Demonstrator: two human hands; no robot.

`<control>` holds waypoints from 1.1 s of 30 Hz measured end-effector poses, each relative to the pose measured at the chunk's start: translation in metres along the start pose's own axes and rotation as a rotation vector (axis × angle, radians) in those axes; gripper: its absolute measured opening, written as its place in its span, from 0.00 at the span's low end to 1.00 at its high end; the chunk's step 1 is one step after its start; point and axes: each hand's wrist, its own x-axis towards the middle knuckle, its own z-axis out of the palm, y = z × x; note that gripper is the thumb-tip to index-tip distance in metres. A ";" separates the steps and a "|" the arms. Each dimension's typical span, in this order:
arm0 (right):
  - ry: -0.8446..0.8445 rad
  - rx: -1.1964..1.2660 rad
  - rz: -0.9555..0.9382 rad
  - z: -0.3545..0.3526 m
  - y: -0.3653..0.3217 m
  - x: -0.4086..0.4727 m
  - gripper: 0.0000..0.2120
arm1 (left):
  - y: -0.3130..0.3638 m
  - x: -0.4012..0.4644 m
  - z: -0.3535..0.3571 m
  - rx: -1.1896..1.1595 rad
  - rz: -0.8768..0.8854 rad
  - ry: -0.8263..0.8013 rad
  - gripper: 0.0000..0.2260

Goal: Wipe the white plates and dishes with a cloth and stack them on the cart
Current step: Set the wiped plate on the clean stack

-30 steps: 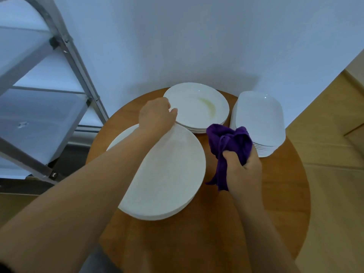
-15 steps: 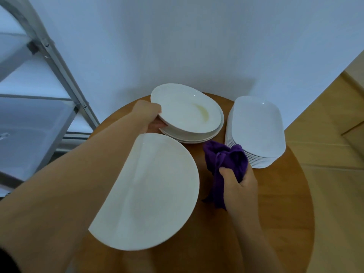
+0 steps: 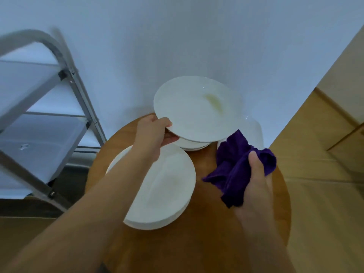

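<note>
A stained plate (image 3: 197,109) is gripped at its rim by the left hand (image 3: 155,134), raised above its stack (image 3: 194,145); a purple cloth (image 3: 240,170) is bunched in the right hand (image 3: 256,184). Nothing is seen stacked on the cart (image 3: 39,107) — piles are left on the worktop (image 3: 206,223), so most wiping seems undone.

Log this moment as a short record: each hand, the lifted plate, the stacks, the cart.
left hand: grips the rim of the lifted plate
lifted plate: tilted, raised off its stack, yellowish smear inside
right hand: holds the purple cloth
oval plates: stacked on the round wooden table
cart: left of table, shelves blurred
</note>
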 end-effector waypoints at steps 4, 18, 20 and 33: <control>-0.025 0.009 -0.036 0.003 -0.009 -0.033 0.26 | -0.017 -0.077 -0.020 0.034 -0.011 -0.048 0.05; -0.119 -0.112 0.195 -0.075 -0.009 -0.135 0.14 | -0.023 -0.202 -0.105 -0.289 -0.217 -0.266 0.09; -0.112 -0.143 0.210 -0.079 -0.009 -0.147 0.13 | -0.026 -0.213 -0.110 -0.353 -0.244 -0.259 0.09; -1.044 -1.627 -0.490 -0.089 -0.025 -0.210 0.30 | -0.073 -0.252 -0.111 -0.623 -0.298 -0.282 0.11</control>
